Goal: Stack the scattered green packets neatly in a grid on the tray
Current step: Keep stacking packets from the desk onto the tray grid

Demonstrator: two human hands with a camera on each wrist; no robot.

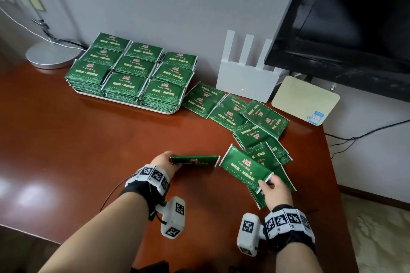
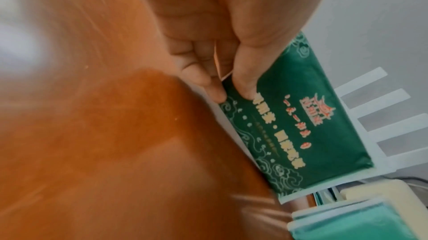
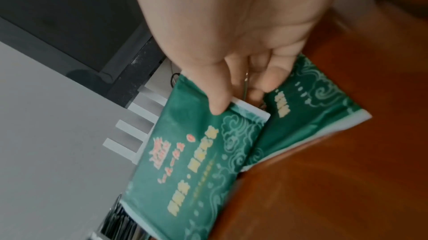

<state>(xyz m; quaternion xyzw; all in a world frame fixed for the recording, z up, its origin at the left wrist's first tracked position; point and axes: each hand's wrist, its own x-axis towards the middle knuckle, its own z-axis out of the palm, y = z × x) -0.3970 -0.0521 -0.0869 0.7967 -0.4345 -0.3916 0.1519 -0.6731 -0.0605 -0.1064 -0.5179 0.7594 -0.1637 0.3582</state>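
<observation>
At the far left the tray (image 1: 124,101) carries a three-by-three grid of green stacks (image 1: 133,68). Nearer, the left hand (image 1: 165,160) pinches one packet (image 1: 195,159) by its short end, thumb on top, held level above the table (image 1: 88,139). To its right the right hand (image 1: 274,186) pinches the white end seam of a second packet (image 1: 244,166), lifted off the scattered packets (image 1: 244,117) lying loose beside the tray. Best to carry each one flat, print up, square its edges over the lowest stack and release only once it sits flush, so that the columns stay even and nothing slides off.
</observation>
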